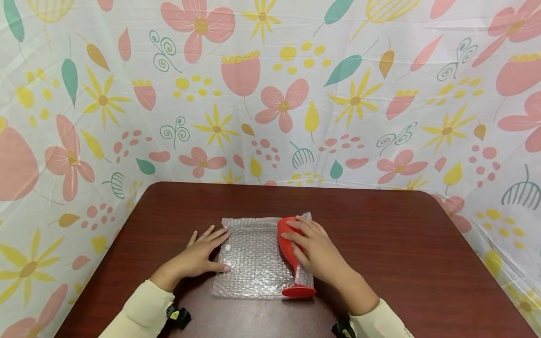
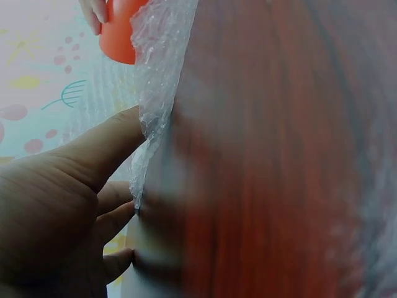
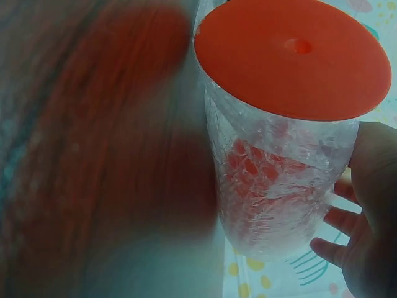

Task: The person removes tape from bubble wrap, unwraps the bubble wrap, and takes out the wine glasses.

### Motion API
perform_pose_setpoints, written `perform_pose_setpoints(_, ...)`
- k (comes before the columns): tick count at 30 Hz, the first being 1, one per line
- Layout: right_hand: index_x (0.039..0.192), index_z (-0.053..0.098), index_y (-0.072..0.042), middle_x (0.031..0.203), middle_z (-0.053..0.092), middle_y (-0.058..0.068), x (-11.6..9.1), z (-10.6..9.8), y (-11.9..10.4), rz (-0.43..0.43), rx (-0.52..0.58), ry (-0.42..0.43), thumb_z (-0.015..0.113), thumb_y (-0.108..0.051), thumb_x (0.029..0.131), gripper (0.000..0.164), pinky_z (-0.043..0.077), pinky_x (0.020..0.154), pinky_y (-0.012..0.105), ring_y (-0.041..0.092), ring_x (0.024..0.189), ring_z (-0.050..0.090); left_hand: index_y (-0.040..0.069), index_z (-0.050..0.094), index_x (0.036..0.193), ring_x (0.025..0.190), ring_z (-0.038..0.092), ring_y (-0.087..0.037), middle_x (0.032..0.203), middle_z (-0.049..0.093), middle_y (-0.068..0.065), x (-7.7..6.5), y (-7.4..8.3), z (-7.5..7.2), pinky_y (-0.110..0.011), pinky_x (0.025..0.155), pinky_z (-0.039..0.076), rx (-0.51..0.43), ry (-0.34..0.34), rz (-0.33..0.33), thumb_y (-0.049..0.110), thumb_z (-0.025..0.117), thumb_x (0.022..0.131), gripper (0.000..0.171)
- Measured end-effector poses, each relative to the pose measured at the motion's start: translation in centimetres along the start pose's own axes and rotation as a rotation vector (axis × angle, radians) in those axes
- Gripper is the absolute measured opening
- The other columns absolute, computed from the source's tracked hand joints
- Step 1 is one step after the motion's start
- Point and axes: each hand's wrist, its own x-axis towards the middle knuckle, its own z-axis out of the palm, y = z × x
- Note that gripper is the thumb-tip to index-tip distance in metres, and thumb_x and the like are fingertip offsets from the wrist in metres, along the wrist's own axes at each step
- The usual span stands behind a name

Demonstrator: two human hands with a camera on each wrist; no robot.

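A red plastic goblet lies on its side along the right part of a sheet of bubble wrap, its round base towards me. My right hand grips the bowl, fingers bent over its top. In the right wrist view the goblet's flat base faces the camera, and bubble wrap curves round the goblet's outer side. Fingers spread, my left hand rests on the sheet's left edge. The left wrist view shows that thumb against the wrap's edge, which rises slightly from the table.
The dark red-brown wooden table has rounded far corners. Behind it and at both sides hangs a white cloth printed with flowers and leaves. Black straps circle both wrists below the pale sleeves.
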Motion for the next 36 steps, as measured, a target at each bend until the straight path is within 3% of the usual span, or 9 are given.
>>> perform_pose_setpoints(12,0.124,0.071,-0.018,0.146,0.056,0.005,0.0,0.0,-0.1,0.068,0.015,-0.07,0.074,-0.028,0.091,0.035,0.034,0.118,0.057,0.03,0.147,0.041,0.014,0.036,0.158,0.156,0.011,-0.042,0.167,0.029,-0.006,-0.4,-0.4,-0.5,-0.075,0.116,-0.002,-0.015,0.01,-0.001,0.054,0.079,0.081,0.097)
perform_pose_setpoints(22,0.132,0.068,-0.022,0.142,0.058,0.012,-0.3,0.1,0.1,0.014,-0.018,-0.033,0.077,-0.026,0.087,0.046,0.038,0.113,0.061,0.035,0.142,0.045,0.016,0.035,0.158,0.157,0.008,-0.041,0.167,0.028,-0.004,-0.6,-0.8,-0.7,-0.074,0.116,-0.004,-0.026,-0.002,-0.023,0.052,0.08,0.08,0.097)
perform_pose_setpoints(31,0.131,0.068,-0.025,0.147,0.05,0.01,-0.4,-0.3,0.0,0.104,0.007,-0.086,0.075,-0.032,0.09,0.042,0.04,0.113,0.058,0.035,0.14,0.045,0.016,0.035,0.158,0.156,0.009,-0.043,0.167,0.028,-0.005,-0.8,-1.0,-1.0,-0.075,0.115,-0.005,-0.035,-0.005,-0.032,0.051,0.081,0.08,0.097)
perform_pose_setpoints(36,0.131,0.067,-0.022,0.151,0.048,0.009,-0.5,-0.5,-0.1,0.11,0.027,-0.097,0.076,-0.036,0.089,0.045,0.042,0.112,0.057,0.034,0.143,0.044,0.016,0.035,0.158,0.156,0.009,-0.043,0.167,0.028,-0.004,-1.0,-1.0,-1.3,-0.076,0.115,-0.004,-0.037,-0.014,-0.041,0.052,0.081,0.079,0.098)
